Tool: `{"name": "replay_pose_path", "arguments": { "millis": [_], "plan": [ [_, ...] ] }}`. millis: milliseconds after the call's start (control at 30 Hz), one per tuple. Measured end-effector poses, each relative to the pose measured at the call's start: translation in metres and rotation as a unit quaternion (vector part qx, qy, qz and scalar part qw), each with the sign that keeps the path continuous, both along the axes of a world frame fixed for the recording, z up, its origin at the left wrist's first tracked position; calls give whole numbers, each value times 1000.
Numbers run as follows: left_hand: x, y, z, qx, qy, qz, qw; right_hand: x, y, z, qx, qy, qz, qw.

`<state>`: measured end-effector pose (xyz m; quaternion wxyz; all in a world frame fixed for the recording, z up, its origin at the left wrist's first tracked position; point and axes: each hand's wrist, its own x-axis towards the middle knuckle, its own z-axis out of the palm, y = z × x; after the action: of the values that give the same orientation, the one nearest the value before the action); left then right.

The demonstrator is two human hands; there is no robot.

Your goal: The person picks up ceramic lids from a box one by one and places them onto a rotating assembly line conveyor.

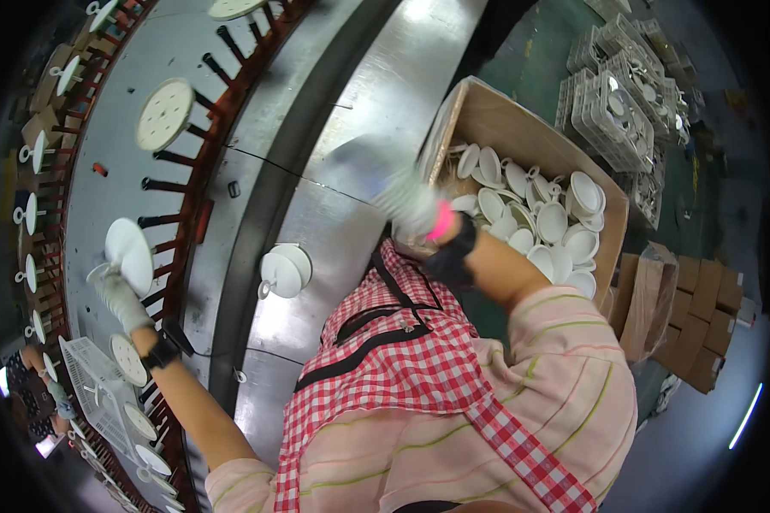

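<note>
My left hand (117, 296), in a pale glove, is closed at the lower edge of a white round disc (130, 253) with a ring-shaped handle. This disc is at the rack of dark pegs (167, 186) along the conveyor. My right hand (385, 175), also gloved and with a pink band at the wrist, is smeared by motion over the metal bench, beside the cardboard box's near wall; its fingers cannot be made out. Two stacked white discs (287, 268) with a ring handle lie on the bench between my hands.
At my right an open cardboard box (522, 128) holds many white ringed discs (552, 222). Clear plastic crates (612, 111) and stacked cartons (701, 299) stand beyond it. A thin cord (342, 190) crosses the bench. A white basket (103, 402) sits left; another person's gloved hand (60, 398) shows there.
</note>
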<state>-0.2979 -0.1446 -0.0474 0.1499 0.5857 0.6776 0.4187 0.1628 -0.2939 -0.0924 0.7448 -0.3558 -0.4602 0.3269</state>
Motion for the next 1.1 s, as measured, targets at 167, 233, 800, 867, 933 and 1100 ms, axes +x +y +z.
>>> {"name": "replay_pose_path", "arguments": {
  "millis": [167,233,800,867,933,1100],
  "plan": [
    [73,-96,6,148,214,108,959,204,-47,-129,-388,-194,-245,867],
    [126,-124,-2,168,244,134,946,236,-68,-198,-487,-494,-118,710],
    [121,-213,-41,-59,9,-93,994,188,-118,-188,-397,-427,-164,796],
    [94,-216,-56,-96,-6,-93,991,160,-116,-109,-408,-228,-190,864],
    [76,-221,-61,-95,-22,-114,989,154,-134,-106,-308,-158,-286,894],
    [67,-210,-43,-99,-43,-150,983,114,-86,45,-136,-349,-378,847]
  ]
}}
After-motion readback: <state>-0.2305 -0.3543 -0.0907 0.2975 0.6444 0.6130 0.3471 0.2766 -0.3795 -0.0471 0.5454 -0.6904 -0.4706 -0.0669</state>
